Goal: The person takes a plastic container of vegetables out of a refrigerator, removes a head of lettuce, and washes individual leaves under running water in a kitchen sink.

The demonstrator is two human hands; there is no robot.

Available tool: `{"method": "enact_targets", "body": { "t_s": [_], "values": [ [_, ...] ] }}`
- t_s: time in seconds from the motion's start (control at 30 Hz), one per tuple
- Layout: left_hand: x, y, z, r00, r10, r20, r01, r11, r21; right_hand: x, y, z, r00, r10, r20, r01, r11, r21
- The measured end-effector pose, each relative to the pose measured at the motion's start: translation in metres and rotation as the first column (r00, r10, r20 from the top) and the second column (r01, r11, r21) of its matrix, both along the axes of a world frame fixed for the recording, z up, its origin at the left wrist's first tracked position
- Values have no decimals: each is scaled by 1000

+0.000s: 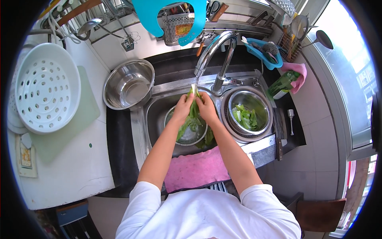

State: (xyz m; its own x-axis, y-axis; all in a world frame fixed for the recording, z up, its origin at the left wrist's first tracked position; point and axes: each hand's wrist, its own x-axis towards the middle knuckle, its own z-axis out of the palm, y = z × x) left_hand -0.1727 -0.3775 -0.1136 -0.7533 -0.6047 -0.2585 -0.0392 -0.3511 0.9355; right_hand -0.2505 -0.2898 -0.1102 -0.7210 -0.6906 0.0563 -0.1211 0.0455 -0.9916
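Observation:
Just below the spout of the chrome faucet (206, 61), my left hand (182, 108) and my right hand (207, 108) hold a bunch of leafy greens (194, 110) between them, its pale stem end up. Water runs onto the stems. The leaves hang over a round metal-rimmed bowl (191, 140) in the sink basin (155, 128); more green leaves lie in the basin beside it. In the right-hand basin, a stainless steel bowl (261, 103) holds cut green leaves (245, 117).
A steel basin (129, 84) stands left of the sink, a pink cloth (195, 170) along its front edge. A white colander (47, 88) is far left. At right are a cleaver (279, 131), a green bottle (283, 83) and a blue tray (264, 52). Utensils hang behind.

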Motion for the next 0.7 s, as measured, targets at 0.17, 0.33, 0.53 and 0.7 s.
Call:
{"method": "enact_targets", "body": {
  "t_s": [0.17,0.33,0.53,0.7],
  "values": [
    [1,5,5,991,-28,-134,30,999,16,6,-9,4,962,-183,-205,181,983,-28],
    [21,-12,6,956,-240,-170,274,937,215,-12,5,9,980,-23,-198,44,994,102],
    [30,-21,10,939,-341,-41,344,931,126,-21,16,8,970,205,132,-200,978,-54],
    [28,-20,8,904,-421,70,427,895,-127,-22,5,32,932,311,186,-312,950,-24]
  ]
}}
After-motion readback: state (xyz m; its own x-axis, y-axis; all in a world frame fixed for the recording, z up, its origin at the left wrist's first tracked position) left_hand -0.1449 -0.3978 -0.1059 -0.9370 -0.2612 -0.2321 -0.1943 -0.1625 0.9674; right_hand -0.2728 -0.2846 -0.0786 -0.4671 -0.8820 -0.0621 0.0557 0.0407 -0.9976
